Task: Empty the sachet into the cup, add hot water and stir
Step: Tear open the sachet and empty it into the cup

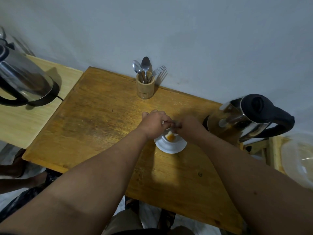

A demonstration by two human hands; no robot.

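left hand grip pinching one end of the dark sachet | right hand grip pinching the other end, so it's stretched between them | cup right under the sachet on a white saucer, mid bench | kettle far right

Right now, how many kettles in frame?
2. One kettle sits on the side table at far left; the other kettle stands on the main table's right edge, beside the hands.

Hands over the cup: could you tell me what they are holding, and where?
Both the left hand and right hand pinch a small dark sachet, one at each end.
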